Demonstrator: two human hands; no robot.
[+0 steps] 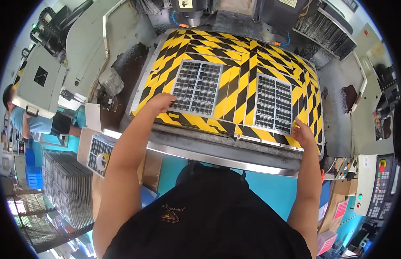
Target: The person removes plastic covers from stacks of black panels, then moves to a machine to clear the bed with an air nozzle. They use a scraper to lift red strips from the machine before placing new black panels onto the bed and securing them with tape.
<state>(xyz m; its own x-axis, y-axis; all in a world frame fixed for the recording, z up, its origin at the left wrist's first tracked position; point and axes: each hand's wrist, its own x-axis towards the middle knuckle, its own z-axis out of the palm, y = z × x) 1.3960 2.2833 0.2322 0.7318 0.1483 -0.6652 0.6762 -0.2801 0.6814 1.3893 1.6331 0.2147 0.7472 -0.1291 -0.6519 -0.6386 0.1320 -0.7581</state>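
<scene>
Aligning, apparently, black-and-silver rectangular gridded panels (198,87) at upper centre, pointing left hand (161,103) and loosely spread right hand (303,133) are likely requiring flat seating next.

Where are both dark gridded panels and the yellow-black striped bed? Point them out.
Left dark gridded rectangular panel (197,88): head view, its centre.
Right dark gridded rectangular panel (274,104): head view, its centre.
Yellow-black striped bed (237,93): head view, stripes between the panels.

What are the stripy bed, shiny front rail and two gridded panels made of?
Stripy bed: covered in what looks like smooth plastic tape, with seams between strips; underneath is hidden.
Front rail: probably polished metal, silvery with bright streaks.
Left panel and right panel: perhaps metal, from their smooth silver-grey borders; the rest is unclear.
</scene>
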